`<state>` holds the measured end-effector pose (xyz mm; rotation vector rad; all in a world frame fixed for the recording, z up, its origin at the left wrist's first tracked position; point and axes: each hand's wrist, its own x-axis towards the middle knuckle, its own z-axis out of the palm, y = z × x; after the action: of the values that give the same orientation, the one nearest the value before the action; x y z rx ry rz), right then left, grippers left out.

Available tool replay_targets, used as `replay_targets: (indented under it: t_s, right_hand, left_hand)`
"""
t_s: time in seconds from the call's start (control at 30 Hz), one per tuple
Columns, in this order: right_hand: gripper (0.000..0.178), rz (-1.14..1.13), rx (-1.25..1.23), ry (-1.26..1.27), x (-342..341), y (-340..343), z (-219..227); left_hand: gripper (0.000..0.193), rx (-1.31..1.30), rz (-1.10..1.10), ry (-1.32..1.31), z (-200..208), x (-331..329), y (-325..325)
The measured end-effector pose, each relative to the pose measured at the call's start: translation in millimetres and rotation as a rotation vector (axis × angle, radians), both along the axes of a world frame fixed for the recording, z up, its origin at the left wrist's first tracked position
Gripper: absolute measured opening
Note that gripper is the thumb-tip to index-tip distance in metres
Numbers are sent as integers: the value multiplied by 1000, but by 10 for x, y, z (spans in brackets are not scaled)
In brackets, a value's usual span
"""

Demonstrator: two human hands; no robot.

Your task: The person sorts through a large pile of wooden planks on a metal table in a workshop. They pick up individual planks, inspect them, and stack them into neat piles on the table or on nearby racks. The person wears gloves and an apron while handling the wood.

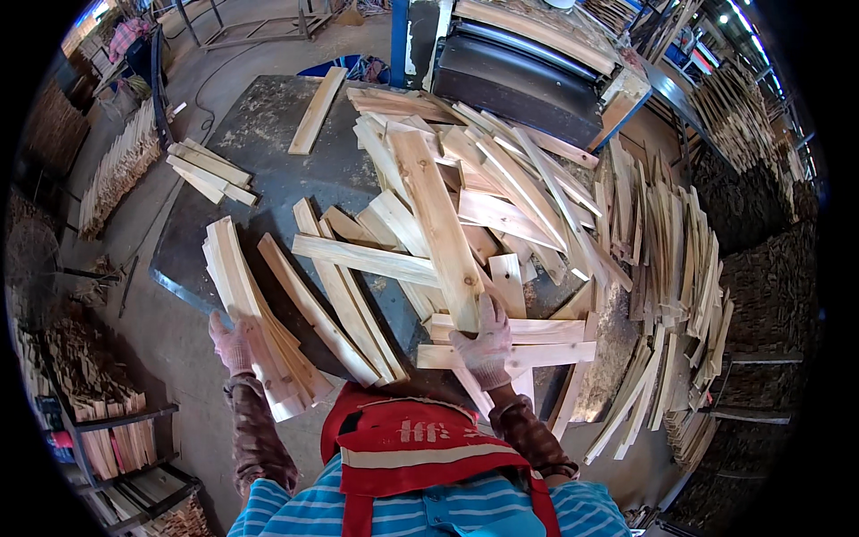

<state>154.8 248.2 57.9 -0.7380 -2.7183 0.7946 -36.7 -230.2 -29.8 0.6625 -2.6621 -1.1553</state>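
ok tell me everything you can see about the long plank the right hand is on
The plank is a long, flat board of pale, bare wood with a few small dark knots near its lower end. It lies on top of a loose pile of boards, running from upper left to lower right, over a dark mat. Its near end rests under the gloved right hand, which grips it there. The far end is square and free.

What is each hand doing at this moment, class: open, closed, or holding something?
Left hand: gloved, resting on the curved stack of boards; grip cannot be told.
Right hand: gloved, closed on the near end of the long plank.
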Motion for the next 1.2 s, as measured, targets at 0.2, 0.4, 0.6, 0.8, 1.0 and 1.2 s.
replay_targets:
  t_s: [0.2,0.4,0.6,0.8,1.0,1.2]
  right_hand:
    - [101,97,118,289,-31,-320,3]
    - [86,280,-79,331,-219,-500,555]
    - [43,127,-1089,286,-135,-169,716]
    - [53,127,-1291,53,-165,-348,938]
    - [46,214,-1102,90,-68,-323,708]
    - [45,403,-803,30,13,-225,685]
  left_hand:
    - [75,869,-548,3,1044,162,1773]
    - [70,1521,-760,-258,1461,194,2861]
    - [60,1779,-656,-272,1515,-20,2748]
    - [58,1865,-565,-252,1274,-99,2607]
    - [58,1782,-472,25,1370,-290,2442]
    - [55,1643,-365,298,1456,-775,2094]
